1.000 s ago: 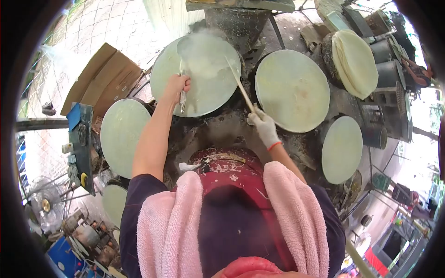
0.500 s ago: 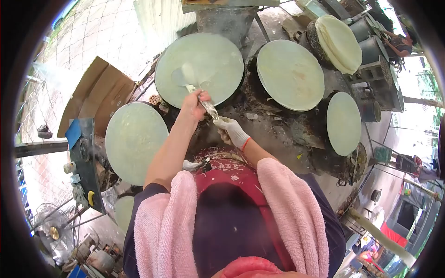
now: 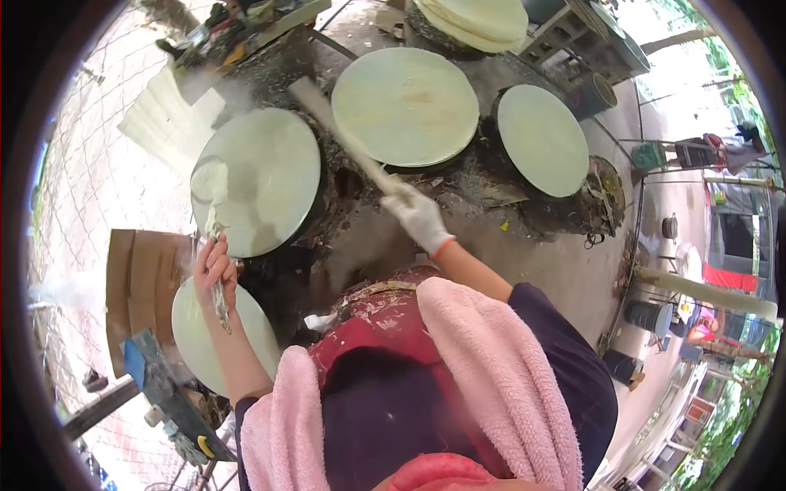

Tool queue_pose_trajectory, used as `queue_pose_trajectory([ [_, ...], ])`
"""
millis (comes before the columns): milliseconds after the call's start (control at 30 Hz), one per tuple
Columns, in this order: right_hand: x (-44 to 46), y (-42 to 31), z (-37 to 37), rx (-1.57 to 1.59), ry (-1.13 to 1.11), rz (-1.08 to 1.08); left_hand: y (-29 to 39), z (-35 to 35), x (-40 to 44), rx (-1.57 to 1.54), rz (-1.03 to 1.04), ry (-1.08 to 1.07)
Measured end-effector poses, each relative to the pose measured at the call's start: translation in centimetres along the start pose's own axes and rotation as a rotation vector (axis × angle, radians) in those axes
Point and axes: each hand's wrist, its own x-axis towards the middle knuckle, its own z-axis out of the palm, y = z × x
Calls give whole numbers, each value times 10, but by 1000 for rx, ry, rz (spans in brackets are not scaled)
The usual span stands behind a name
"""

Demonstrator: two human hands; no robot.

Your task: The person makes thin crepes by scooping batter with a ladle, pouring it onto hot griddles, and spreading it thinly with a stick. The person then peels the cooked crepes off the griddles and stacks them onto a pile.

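Observation:
My bare left hand (image 3: 216, 266) is closed round the handle of a batter-coated ladle (image 3: 214, 184), whose pale round head is over the left part of a steaming round griddle (image 3: 274, 180) covered in a pale layer. My right hand (image 3: 417, 214), in a white glove with an orange-red cuff, grips a long flat wooden stick (image 3: 344, 139). The stick points up and left, past the edge of the upper middle griddle (image 3: 405, 106), which also bears a pale sheet. Another coated griddle (image 3: 225, 331) lies beside and below my left hand.
At the right is one more coated round griddle (image 3: 543, 141). Stacked pale sheets (image 3: 479, 20) rest on a stand at the top. Cardboard (image 3: 143, 299) stands at the left, above a dark narrow table (image 3: 184, 417). Distant people are at the right edge.
My hands have moved apart, the left with the ladle, the right now with the stick raised. The view has swung right, so the griddles appear shifted left.

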Motion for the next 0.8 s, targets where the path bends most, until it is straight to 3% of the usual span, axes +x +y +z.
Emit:
queue_pose_trajectory([
  [100,25,53,-92,213,167,184,-25,3,6,-140,-61,-104],
  [133,38,61,-117,184,183,153,-36,9,9,-153,-66,-93],
  [200,75,70,-160,25,215,10,-64,26,16,-176,-59,-69],
  [300,144,75,-208,-292,144,74,-109,60,26,-231,-42,-77],
  [400,207,87,-212,-409,239,33,-147,96,34,-255,-7,-75],
  [633,242,102,-187,-405,325,269,-193,147,42,-251,104,-44],
  [800,251,106,-182,-60,275,133,-192,153,47,-237,151,-18],
])
